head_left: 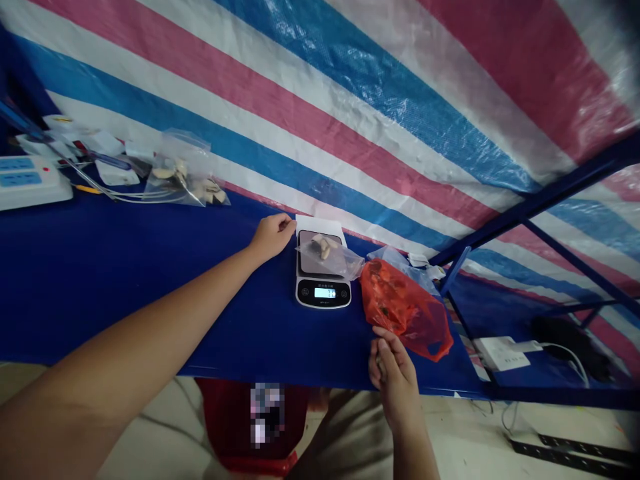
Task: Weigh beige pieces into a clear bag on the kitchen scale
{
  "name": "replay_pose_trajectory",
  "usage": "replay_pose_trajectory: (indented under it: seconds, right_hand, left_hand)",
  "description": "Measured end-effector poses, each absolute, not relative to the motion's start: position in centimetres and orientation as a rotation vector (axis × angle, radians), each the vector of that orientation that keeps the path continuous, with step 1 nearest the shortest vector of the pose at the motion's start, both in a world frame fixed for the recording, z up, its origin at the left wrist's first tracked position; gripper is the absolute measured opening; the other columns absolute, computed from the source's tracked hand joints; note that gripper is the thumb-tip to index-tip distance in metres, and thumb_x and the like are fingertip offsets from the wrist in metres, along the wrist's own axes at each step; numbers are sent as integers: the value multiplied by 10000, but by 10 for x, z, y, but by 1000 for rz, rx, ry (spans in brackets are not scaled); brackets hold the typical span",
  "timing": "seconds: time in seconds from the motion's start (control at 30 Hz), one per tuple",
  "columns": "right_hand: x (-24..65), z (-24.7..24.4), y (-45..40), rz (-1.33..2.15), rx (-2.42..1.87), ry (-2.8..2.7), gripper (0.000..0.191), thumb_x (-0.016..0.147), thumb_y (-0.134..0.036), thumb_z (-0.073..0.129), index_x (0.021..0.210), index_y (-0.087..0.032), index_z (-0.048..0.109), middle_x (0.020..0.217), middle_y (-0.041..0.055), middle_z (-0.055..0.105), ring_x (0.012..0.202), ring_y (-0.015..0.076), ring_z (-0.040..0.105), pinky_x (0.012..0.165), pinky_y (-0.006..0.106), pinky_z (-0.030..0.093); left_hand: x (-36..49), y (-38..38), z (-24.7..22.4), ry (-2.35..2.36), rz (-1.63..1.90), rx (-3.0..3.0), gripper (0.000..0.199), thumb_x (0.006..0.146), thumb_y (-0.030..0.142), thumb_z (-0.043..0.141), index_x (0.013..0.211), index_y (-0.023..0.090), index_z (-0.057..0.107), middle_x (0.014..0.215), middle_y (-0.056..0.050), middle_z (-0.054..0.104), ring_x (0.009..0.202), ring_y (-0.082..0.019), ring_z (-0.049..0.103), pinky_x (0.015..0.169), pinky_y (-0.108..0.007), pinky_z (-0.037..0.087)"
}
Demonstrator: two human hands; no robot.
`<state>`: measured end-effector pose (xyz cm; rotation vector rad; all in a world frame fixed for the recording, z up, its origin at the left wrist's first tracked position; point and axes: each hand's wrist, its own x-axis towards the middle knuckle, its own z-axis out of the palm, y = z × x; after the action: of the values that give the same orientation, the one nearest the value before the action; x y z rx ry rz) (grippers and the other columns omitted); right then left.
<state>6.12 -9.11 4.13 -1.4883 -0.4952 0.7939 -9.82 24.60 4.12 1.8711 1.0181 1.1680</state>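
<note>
A digital kitchen scale (324,295) with a lit display stands on the blue tabletop. On its plate lies a clear plastic bag (345,261) with pale and dark pieces (324,247) inside. Just left of the scale's far end is my left hand (274,237), its fingers curled beside a sheet of white paper (320,225); whether it grips anything is hidden. My right hand (395,368) is closed near the table's front edge, with a small pale piece (381,367) partly showing in its fingers. An orange-red plastic bag (400,303) lies right beyond it, with contents blurred by the film.
At the back left sit clear bags (183,170) of similar pieces, cables and a white power strip (33,181). Striped sheeting (280,100) hangs behind the table. Blue metal bars (540,193) and a white socket box (501,353) are at right. Below the edge is a red bin (225,420).
</note>
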Motion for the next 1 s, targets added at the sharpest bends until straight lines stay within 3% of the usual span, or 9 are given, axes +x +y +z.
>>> replay_pose_trajectory:
  seconds: [0.1,0.17,0.3,0.4,0.57,0.67,0.77,0.9,1.0]
  right_hand:
    - [52,49,-84,893,-1400,-375,340,786,-424,771,1031,-210,672,755,-46,496,480,46,344,378,168,188]
    - [49,56,-76,935,-1347,-332,279,745,-323,739,993,-217,673,782,-38,494,532,65,403,410,178,258]
    - [51,61,-57,883,-1329,-375,451,561,-164,595,1002,-252,637,905,-7,553,719,133,532,586,248,446]
    - [57,56,-48,828,-1416,-470,494,510,-156,548,991,-258,601,924,-3,556,774,150,539,648,266,462]
    - [56,41,-47,544,-1783,-815,326,675,-194,555,994,-248,592,872,-1,540,735,158,495,716,313,447]
    - [47,36,-46,265,-1947,-1084,313,792,-192,508,1081,-239,617,1031,67,607,956,234,555,922,428,441]
    - [41,32,-44,155,-1962,-1221,348,879,-212,474,1201,-217,607,1180,127,643,1132,282,564,1019,493,421]
    - [41,29,-45,177,-1958,-1105,350,954,-315,481,1273,-203,570,1252,145,675,1160,275,623,1025,479,459]
    - [42,37,-54,322,-1874,-972,375,957,-429,542,1265,-216,561,1252,128,685,1042,243,686,920,413,531]
  left_hand:
    - [-97,247,40,1021,1150,1886,273,844,388,530,659,194,579,664,-19,644,637,-152,537,647,-297,380]
    - [-97,246,41,1023,1145,1894,278,848,392,523,659,195,574,668,-17,643,636,-150,533,648,-297,385]
    - [-97,245,42,1033,1143,1918,277,859,378,506,657,197,560,660,-14,629,623,-142,525,646,-298,390]
    - [-98,244,43,1027,1138,1966,277,868,372,493,658,199,545,654,-12,617,618,-141,516,636,-298,383]
    - [-100,240,45,989,1104,2128,280,881,369,483,661,204,535,640,-13,584,614,-147,488,619,-304,345]
    - [-102,237,48,965,1061,2261,255,870,350,495,665,206,542,661,-29,596,622,-160,490,622,-313,326]
    - [-104,234,52,959,1035,2393,215,846,320,513,670,204,557,696,-46,622,664,-184,528,671,-330,342]
    - [-111,237,58,992,1025,2502,209,836,301,515,661,196,563,725,-77,647,737,-228,585,752,-367,369]
    - [-118,242,63,1091,1064,2562,233,868,309,479,701,188,587,756,-95,668,756,-247,604,758,-388,367]
